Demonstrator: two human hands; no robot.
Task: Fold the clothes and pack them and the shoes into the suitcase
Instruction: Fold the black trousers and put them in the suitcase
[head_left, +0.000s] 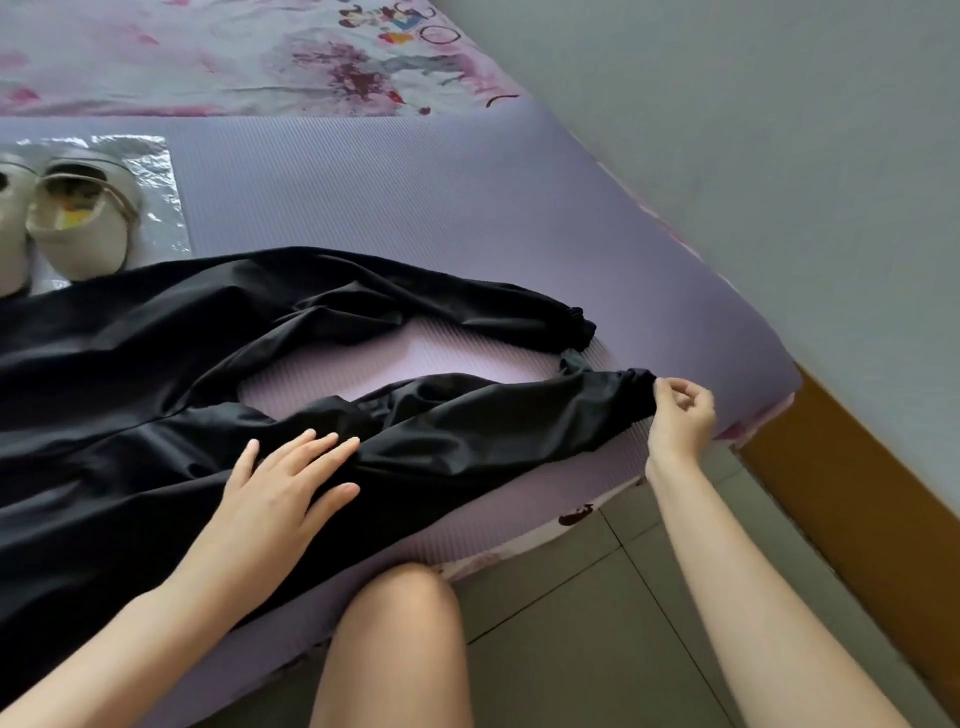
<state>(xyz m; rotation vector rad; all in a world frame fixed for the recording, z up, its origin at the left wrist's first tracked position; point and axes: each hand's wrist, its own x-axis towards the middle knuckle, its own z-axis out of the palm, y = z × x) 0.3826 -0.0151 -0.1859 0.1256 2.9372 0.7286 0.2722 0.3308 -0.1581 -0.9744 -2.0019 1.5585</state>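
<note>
Black trousers (218, 364) spread on bed (467, 208). Left hand (283, 493) flat, fingers spread, pinning near leg — right hand (680, 410) pinches its cuff. Pull taut before folding; shoes (78, 223) wait alongside.

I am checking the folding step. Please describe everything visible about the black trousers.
The black trousers are smooth, slightly shiny fabric, spread unfolded and wrinkled on the purple mat, legs apart, gathered cuffs toward the mat's right end. The left hand presses flat on the near leg; the right hand pinches its cuff. The far edge lies right by the pale shoes.
</note>
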